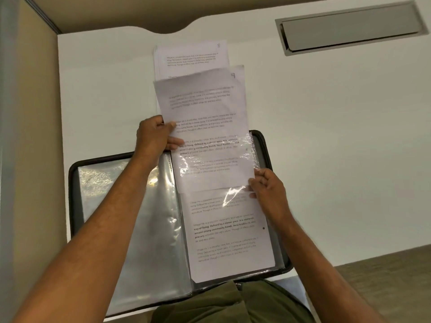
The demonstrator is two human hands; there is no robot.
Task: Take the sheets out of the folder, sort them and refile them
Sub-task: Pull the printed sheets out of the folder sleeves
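Black-edged display folder with clear plastic sleeves (121, 217) lies open on the white surface (338, 136), near edge over the person's lap. Left hand (155, 136) pinches the left edge of a white printed sheet (205, 127), thumb on top, sheet partly inside the folder's right-hand sleeve, upper part sticking out beyond the folder's far edge. Right hand (268, 190) grips the sleeve's right edge, fingers curled. Another printed sheet (231, 238) sits filed lower in that sleeve. Stack of printed sheets (191, 57) lies beyond the folder. Grey recessed hatch (349, 29) far right of the folder.
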